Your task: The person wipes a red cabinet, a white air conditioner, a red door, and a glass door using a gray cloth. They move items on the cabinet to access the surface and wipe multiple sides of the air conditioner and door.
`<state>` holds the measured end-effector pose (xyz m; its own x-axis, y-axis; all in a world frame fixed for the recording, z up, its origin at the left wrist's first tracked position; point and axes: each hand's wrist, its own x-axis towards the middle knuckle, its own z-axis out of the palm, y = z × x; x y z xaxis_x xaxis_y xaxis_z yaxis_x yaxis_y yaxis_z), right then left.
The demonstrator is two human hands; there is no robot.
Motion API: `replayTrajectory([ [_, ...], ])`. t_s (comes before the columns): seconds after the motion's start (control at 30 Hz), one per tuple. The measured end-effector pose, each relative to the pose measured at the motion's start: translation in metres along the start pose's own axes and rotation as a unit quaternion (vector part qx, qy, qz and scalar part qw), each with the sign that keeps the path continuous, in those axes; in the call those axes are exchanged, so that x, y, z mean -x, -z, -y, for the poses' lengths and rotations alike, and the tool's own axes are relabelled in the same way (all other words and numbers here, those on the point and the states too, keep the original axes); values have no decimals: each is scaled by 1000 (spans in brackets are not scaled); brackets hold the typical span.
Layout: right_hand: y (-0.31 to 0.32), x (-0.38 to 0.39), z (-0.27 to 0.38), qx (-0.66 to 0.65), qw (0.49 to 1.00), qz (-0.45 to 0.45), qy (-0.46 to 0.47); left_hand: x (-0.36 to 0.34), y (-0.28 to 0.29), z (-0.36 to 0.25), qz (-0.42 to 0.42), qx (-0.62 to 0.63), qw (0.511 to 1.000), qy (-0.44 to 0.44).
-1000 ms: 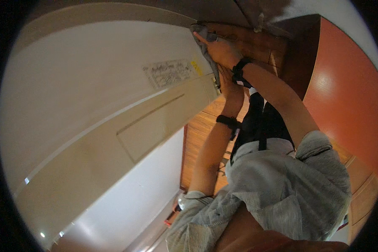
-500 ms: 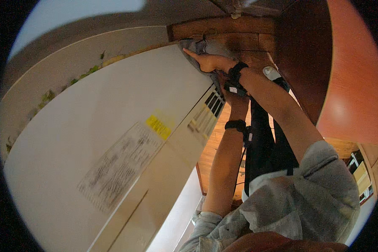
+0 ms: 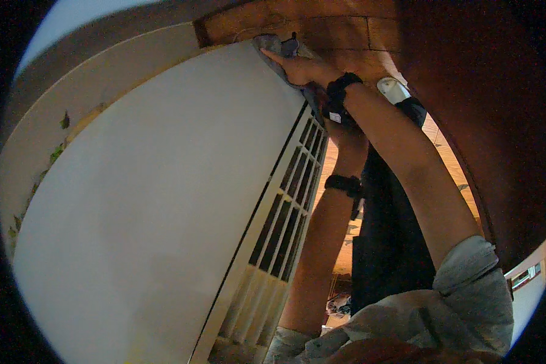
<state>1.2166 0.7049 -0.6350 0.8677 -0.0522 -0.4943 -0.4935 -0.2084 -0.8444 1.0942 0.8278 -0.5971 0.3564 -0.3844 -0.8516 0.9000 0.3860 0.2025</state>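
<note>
A large white appliance (image 3: pixel 164 182) with a smooth panel fills the left and middle of the view. Along its right side runs a slatted vent grille (image 3: pixel 285 206). At the panel's far corner lies a crumpled grey cloth (image 3: pixel 269 42), partly folded over the edge. My right hand (image 3: pixel 300 68) is closed on the cloth, one digit stretched along it against the panel. Below my right wrist, my left hand (image 3: pixel 346 136) reaches up beside the grille near the cloth's hanging end. Its fingers are hidden, so its hold cannot be made out. Both wrists wear black bands.
A brown wooden floor (image 3: pixel 340 33) lies beyond the corner, and a dark reddish-brown panel (image 3: pixel 485 133) stands close on my right. Behind the appliance is a grey wall strip (image 3: pixel 133 67) with green leaf shapes. A white shoe (image 3: pixel 393 90) shows beside my right forearm.
The view has shifted, bringing more of the grille into sight and taking the printed label out. Both hands stay around the cloth at the far corner, now slightly higher in view.
</note>
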Motion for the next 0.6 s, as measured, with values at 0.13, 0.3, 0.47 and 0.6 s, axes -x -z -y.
replayTrajectory([
  [0.13, -28, -21, -44, -20, 998, -37, 53, -31, 48, 3, 29, -122, 991, -43],
  [0.3, -57, -30, -95, -74, 992, -94, 35, -60, 63, 8, 54, -52, 997, -9],
  [0.47, -108, -72, -179, -25, 973, -226, 47, -101, 101, 12, 50, -74, 996, 2],
  [0.6, -69, -43, -143, 3, 986, -167, 13, -113, 91, 18, 48, -68, 996, -9],
])
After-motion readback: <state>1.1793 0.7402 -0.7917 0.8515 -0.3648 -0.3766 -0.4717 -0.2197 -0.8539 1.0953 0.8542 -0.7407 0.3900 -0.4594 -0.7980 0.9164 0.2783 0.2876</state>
